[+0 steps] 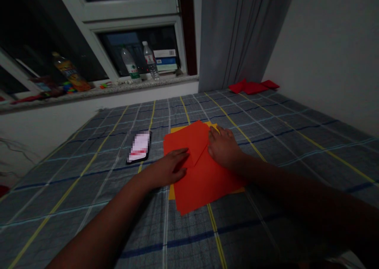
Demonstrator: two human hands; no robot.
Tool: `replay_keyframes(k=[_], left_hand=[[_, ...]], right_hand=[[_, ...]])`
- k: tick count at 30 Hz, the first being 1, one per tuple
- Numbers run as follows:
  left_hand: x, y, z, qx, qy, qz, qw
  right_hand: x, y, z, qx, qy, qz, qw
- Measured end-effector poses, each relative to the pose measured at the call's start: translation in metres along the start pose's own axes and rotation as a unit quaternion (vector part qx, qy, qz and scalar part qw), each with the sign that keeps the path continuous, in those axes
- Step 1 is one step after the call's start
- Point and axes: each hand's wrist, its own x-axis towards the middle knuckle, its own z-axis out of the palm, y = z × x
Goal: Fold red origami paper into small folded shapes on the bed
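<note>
Sheets of orange-red paper (207,186) lie on the bed in a slightly uneven stack. The top sheet has a far corner folded over, making a triangular flap (192,140) that points towards me. Yellow paper (172,193) peeks out beneath the stack at the edges. My left hand (173,168) rests on the sheet by the flap's left side, with fingers stretched out and thumb apart. On the right, my right hand (224,148) lies palm down at the paper's right edge beside the fold, fingers extended. Its palm side is hidden.
A phone (139,146) with a blurred screen lies left of the paper on the checked bedspread (103,190). Red items (253,87) lie at the far right by the wall. Bottles (151,61) and books (166,61) stand on the windowsill (177,80).
</note>
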Motion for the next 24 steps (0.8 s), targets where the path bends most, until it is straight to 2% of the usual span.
replay_keyframes(k=[2, 5, 7, 13, 24], left_hand=[[-0.001, 0.000, 0.002, 0.015, 0.015, 0.023, 1.000], [-0.001, 0.004, 0.001, 0.036, 0.026, 0.048, 0.998], [-0.002, 0.007, -0.003, 0.039, 0.026, 0.060, 0.997], [-0.008, 0.009, -0.021, -0.004, 0.014, 0.083, 0.996], [-0.008, 0.003, -0.029, -0.134, 0.083, 0.094, 0.983]], right_hand=[[-0.005, -0.006, -0.001, 0.046, 0.019, -0.076, 0.996], [-0.012, -0.014, 0.001, 0.118, -0.007, -0.202, 0.972], [-0.015, -0.016, 0.003, 0.145, -0.022, -0.230, 0.962], [-0.014, -0.014, 0.004, 0.188, -0.025, -0.211, 0.959], [-0.011, -0.018, 0.005, 0.223, -0.024, -0.182, 0.957]])
